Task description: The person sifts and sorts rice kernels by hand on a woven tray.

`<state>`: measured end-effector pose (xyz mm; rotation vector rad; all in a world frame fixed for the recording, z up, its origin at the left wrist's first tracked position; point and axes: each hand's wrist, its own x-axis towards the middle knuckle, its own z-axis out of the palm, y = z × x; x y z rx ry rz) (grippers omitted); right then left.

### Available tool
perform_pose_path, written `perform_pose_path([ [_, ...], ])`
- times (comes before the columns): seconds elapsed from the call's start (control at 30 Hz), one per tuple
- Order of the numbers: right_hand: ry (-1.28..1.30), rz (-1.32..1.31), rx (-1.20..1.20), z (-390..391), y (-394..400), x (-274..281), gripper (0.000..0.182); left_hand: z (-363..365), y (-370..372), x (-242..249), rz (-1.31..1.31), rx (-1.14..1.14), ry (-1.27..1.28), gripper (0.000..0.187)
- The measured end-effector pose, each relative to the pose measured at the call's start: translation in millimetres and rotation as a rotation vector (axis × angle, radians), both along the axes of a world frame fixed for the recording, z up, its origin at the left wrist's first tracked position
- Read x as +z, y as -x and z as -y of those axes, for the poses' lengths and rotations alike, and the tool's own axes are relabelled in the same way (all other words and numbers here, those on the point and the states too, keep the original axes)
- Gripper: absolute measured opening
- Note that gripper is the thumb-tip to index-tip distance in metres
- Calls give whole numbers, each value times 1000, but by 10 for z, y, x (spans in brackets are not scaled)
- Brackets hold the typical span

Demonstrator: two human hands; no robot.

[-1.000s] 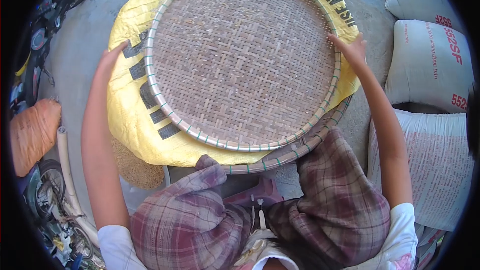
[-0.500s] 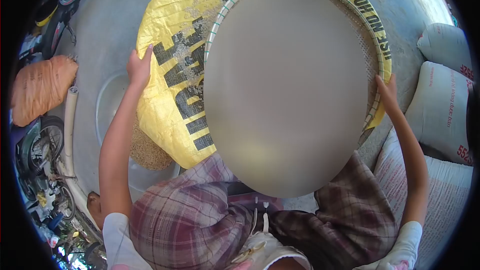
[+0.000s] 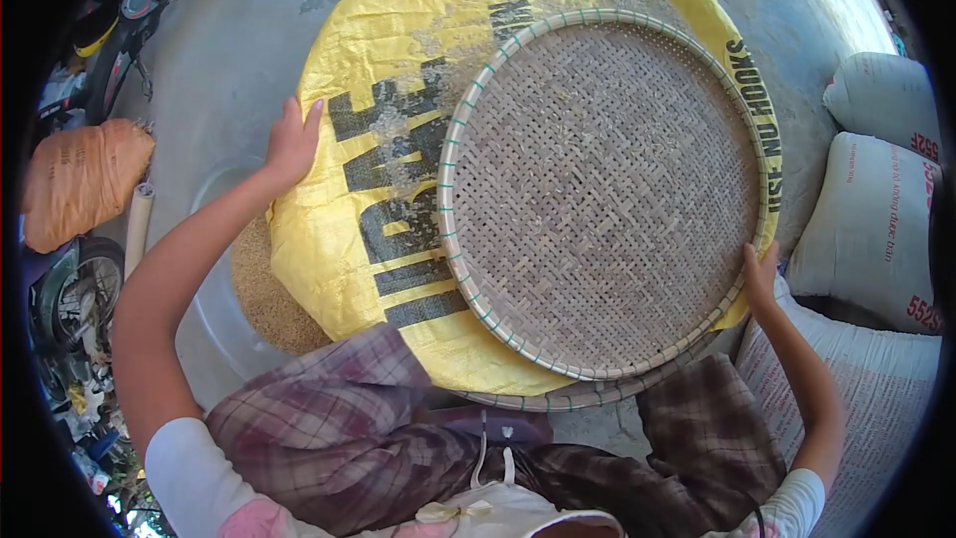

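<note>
A round woven bamboo sieve (image 3: 597, 199) with a pale rim bound in green lies on a yellow sack (image 3: 329, 229) with large black lettering. Fine pale bits are scattered over the sack beside the sieve. My left hand (image 3: 296, 144) is closed on the sack's left edge, thumb on top. On the opposite side, my right hand (image 3: 763, 279) grips the sieve's lower right rim, close to the sack's edge; its fingertips are partly hidden. Beneath the sack, the rim of a second woven tray (image 3: 597, 396) shows near my knees.
A translucent basin (image 3: 214, 314) holding brown grain (image 3: 274, 299) stands left of the sack, partly covered by it. Full white sacks (image 3: 876, 224) line the right side. At the left are an orange bag (image 3: 90, 179), a pipe (image 3: 139, 224) and motorbike parts (image 3: 95, 284).
The sieve and sack have come lower in view, towards my lap. Both hands have moved down with them, the right further than the left. More of the grain in the basin shows.
</note>
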<state>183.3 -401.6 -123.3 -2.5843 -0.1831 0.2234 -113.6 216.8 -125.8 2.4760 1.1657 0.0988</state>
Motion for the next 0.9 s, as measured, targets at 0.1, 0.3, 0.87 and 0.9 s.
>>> perform_pose_path([
  [0.1,47,59,-5,-58,139,11,37,-2,84,-97,-58,-31,-117,45],
  [0.3,158,71,-97,-200,280,111,40,-23,-70,101,-134,-141,-129,45],
  [0.87,627,98,986,-540,1251,826,63,23,-209,536,-324,-619,-467,70],
  [0.9,631,114,973,-529,1371,787,63,74,-183,539,-349,-720,-502,65],
])
